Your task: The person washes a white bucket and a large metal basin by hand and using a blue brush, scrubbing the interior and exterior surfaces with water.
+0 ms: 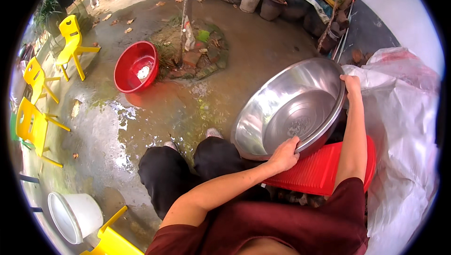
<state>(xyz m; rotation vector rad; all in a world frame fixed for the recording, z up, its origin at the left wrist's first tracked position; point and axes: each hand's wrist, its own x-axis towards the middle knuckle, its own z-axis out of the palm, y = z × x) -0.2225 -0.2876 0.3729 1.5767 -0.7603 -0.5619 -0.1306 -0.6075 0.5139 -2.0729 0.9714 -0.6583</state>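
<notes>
A large metal basin (296, 109) is tilted at my right, its shiny inside facing up and toward the left. My left hand (284, 155) grips its near rim, fingers curled over the edge. On the far right side of the rim, my right hand (351, 85) is closed round the edge. Under and beside the basin lies a red ridged washboard (324, 168), partly hidden by my right forearm. A little water or wet marks seem to show on the basin's bottom.
A red plastic basin (123, 69) stands on the wet ground beside a thin tree (183, 25). Yellow chairs (35, 126) line the left side, near a white bucket (87, 215). Silvery plastic sheeting (399, 147) covers the right. Pots (251, 0) stand at the back.
</notes>
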